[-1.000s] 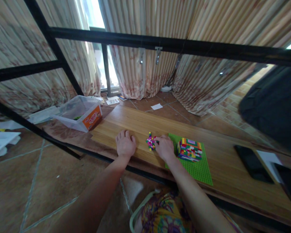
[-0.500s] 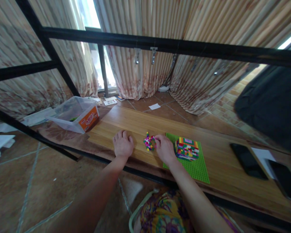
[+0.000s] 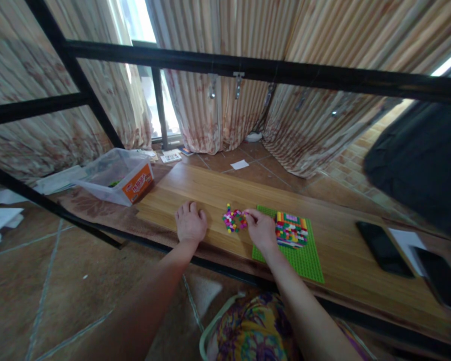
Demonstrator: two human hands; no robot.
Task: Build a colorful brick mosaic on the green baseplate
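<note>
My left hand (image 3: 191, 223) lies on the wooden board with its fingers a little spread, holding nothing. To its right is a loose pile of small toy building bricks (image 3: 233, 220) in pink, white, yellow, green and red. My right hand (image 3: 261, 229) is at the right edge of this pile, thumb and fingers pinched together; a speck of pink shows at the fingertips, seemingly a small brick. Beyond that hand, a block built of many coloured bricks (image 3: 292, 231) stands on a green studded baseplate (image 3: 304, 265). The hand hides part of the baseplate's left side.
A clear plastic box (image 3: 108, 193) with an orange label stands left of the wooden board (image 3: 210, 185). Two dark phones (image 3: 385, 248) and white paper (image 3: 404, 238) lie at the right. Black metal bars (image 3: 225, 65) cross in front of and above the board.
My right hand has shifted slightly right, from over the pile to its right edge, uncovering more bricks. My left hand has stayed in place.
</note>
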